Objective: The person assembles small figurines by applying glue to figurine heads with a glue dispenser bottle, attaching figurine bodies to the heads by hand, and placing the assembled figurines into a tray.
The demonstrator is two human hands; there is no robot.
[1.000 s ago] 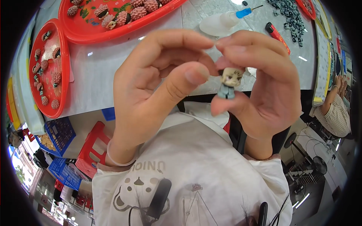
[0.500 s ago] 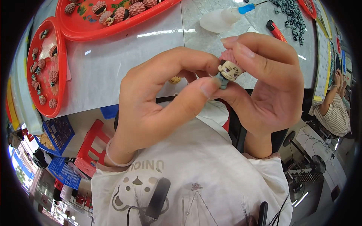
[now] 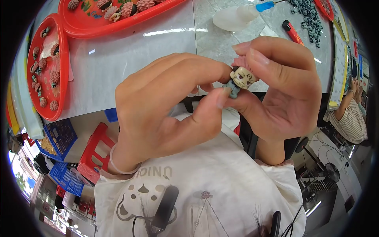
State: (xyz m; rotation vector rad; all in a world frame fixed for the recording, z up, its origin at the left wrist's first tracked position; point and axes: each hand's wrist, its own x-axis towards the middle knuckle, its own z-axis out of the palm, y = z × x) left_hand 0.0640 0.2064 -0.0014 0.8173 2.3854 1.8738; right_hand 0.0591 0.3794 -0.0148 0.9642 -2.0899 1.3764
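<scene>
A small figurine (image 3: 242, 78) with spiky pink hair, a pale face and a grey-green body is held in front of me above the table's near edge. My left hand (image 3: 166, 98) pinches its body between thumb and forefinger. From the other side, my right hand (image 3: 282, 87) grips it, fingers at the pink hair and thumb beneath the body. The figurine's head and body are together, leaning slightly. Part of its hair and lower body is hidden by my fingers.
Red trays (image 3: 49, 112) at the left hold pink-haired heads and figurines. Beyond my hands lie a white squeeze bottle (image 3: 233, 19) with a blue needle tip, a red lighter (image 3: 292, 32) and a pile of grey-green parts (image 3: 312, 23). A red stool (image 3: 94, 156) and blue baskets (image 3: 65, 179) stand at lower left.
My left thumb has drawn back and bent, uncovering more of the figurine's body. The figurine has shifted slightly down and right, still between both hands.
</scene>
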